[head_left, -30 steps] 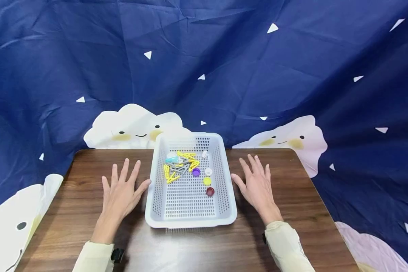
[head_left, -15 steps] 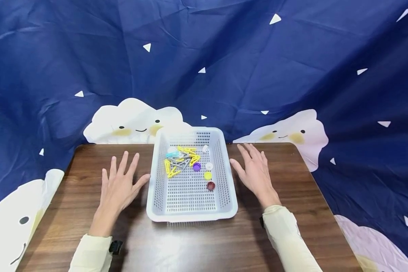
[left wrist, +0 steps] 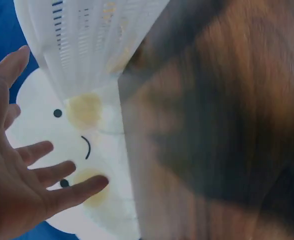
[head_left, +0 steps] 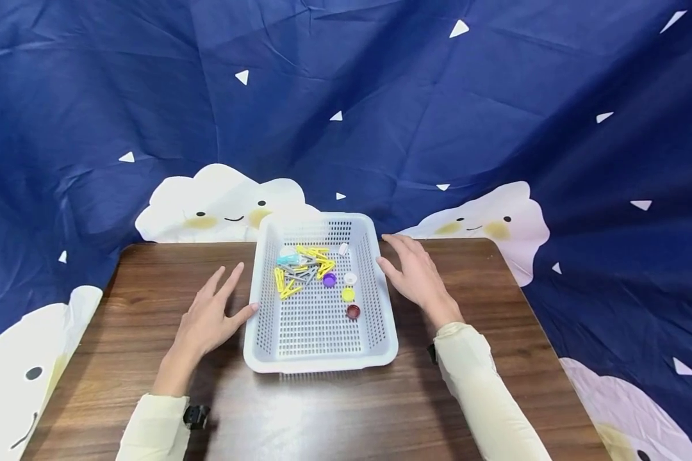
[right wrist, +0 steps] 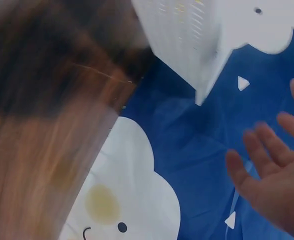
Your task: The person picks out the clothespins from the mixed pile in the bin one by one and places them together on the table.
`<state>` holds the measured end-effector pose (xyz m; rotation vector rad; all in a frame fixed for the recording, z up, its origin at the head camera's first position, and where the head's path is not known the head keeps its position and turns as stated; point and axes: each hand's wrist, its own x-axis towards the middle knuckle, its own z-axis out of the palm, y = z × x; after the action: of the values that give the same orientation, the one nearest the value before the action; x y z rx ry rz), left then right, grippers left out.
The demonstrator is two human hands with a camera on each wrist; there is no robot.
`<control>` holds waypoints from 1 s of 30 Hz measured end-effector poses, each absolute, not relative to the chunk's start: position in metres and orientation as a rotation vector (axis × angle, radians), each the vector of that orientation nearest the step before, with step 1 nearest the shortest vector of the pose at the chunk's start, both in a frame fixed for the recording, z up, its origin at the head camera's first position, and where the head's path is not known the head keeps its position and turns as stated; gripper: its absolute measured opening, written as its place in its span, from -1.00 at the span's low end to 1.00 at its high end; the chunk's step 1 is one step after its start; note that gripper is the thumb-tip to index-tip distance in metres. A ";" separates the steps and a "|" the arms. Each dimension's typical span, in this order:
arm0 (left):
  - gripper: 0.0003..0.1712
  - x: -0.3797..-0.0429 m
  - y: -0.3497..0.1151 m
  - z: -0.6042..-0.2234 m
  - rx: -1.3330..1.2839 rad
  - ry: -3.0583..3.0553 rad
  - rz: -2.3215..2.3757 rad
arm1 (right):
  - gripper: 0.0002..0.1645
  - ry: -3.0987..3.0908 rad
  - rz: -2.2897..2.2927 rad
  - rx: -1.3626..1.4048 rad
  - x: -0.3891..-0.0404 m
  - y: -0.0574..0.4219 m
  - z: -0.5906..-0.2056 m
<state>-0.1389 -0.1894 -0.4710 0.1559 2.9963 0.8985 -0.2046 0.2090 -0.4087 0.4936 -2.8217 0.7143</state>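
A white perforated plastic basket [head_left: 323, 366] stands on the dark wooden table. Inside it, toward the back left, lies a pile of yellow and grey clothespins [head_left: 300, 274] with one light-blue piece [head_left: 288, 259]. Several bottle caps lie to the right of the pile, among them a purple cap [head_left: 329, 280], a yellow cap [head_left: 348, 294] and a dark red cap [head_left: 353, 312]. My left hand [head_left: 207, 323] has its fingers spread, the thumb tip right at the basket's left rim. On the other side, my right hand [head_left: 418, 275] reaches along the right rim, fingers extended and holding nothing.
The brown table [head_left: 323, 419] runs out on both sides of the basket. Behind it hangs a dark blue cloth [head_left: 323, 128] printed with white clouds and triangles, close to the table's back edge. Both forearms wear pale sleeves [head_left: 478, 378] with a small dark device at each wrist.
My right hand has moved left toward the basket's right rim. My left hand has turned slightly onto its side, thumb toward the left rim. The head view has shifted slightly; the basket's contents look unchanged.
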 end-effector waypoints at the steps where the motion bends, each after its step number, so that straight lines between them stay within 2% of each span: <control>1: 0.04 -0.139 -0.189 -0.473 0.161 2.972 0.951 | -0.38 -2.823 0.736 0.496 -0.207 0.207 -0.407; 19: 0.05 -0.138 -0.182 -0.494 0.140 2.558 1.575 | -0.41 -2.835 1.020 0.493 -0.233 0.172 -0.401; 30: 0.00 -0.136 -0.177 -0.499 0.066 2.150 1.934 | -0.40 -2.829 1.186 0.439 -0.245 0.154 -0.416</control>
<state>-0.1364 -0.1774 -0.4994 0.0656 2.1500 1.9343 -0.2452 0.1539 -0.4165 0.4390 -2.8291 1.1861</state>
